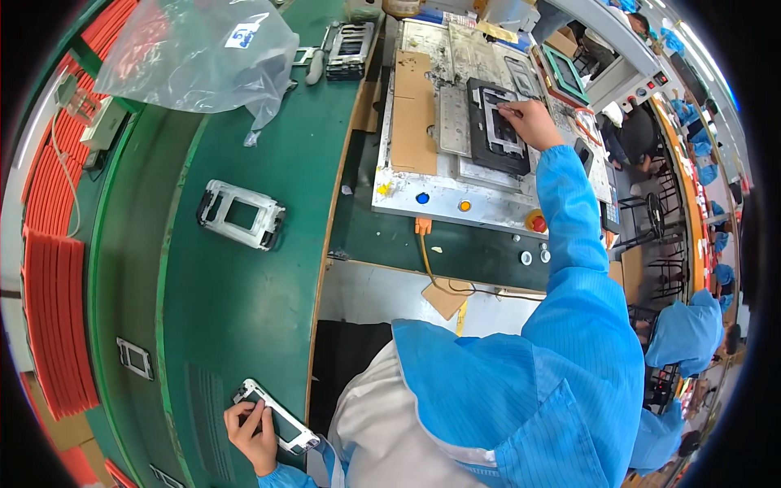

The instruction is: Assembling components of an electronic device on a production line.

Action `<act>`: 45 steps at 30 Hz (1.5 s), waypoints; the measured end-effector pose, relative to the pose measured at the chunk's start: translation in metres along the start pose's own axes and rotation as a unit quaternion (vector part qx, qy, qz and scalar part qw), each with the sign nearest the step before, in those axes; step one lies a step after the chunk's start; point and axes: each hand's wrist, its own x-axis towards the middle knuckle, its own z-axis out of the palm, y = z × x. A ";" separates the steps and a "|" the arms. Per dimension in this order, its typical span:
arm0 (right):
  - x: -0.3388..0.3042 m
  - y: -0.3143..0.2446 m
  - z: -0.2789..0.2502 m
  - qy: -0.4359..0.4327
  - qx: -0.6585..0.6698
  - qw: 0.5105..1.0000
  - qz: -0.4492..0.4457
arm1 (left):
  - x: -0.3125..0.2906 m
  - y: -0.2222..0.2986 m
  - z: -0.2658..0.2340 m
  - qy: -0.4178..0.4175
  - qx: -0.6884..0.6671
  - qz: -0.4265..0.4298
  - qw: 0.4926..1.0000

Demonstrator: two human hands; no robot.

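Note:
At the lower left, my left hand grips a white rectangular frame with a dark middle, low over the green bench. My right arm reaches far forward to the machine. There, my right hand has its fingertips together on the edge of a light-coloured frame. That frame lies in a black fixture on the machine's bed. A small stack of white frames rests on the bench between my hands and further left.
A clear plastic bag lies across the bench's far left. More stacked frames stand beyond it. Along the machine's front are coloured buttons and an orange cable. Another frame lies in the left channel. Red stacked sheets line the far left.

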 end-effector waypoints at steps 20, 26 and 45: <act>-0.046 -0.027 -0.033 -0.029 -0.053 0.996 0.060 | 0.001 0.006 0.001 0.000 -0.013 -0.051 0.999; -0.113 0.056 -0.069 0.090 -0.233 0.830 0.500 | -0.003 0.001 0.004 0.016 -0.024 -0.041 0.999; -0.035 -0.138 0.004 0.112 -0.188 0.946 0.241 | -0.017 -0.008 -0.006 0.043 0.005 -0.027 0.999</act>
